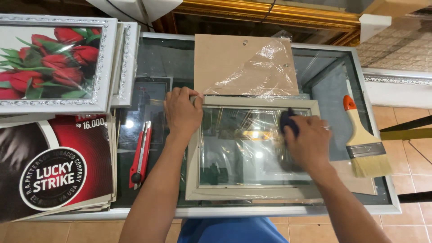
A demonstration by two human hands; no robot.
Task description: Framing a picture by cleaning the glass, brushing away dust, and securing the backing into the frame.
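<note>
The glass tabletop carries a picture frame centre, box cutter left, paintbrush right, backing board far.

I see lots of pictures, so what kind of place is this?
Probably a picture-framing workshop: a framed tulip picture, an empty frame with glass being wiped, and a backing board on the glass table.

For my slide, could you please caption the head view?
Left hand steadies a pale frame; right hand presses a dark cloth on its glass.
</note>
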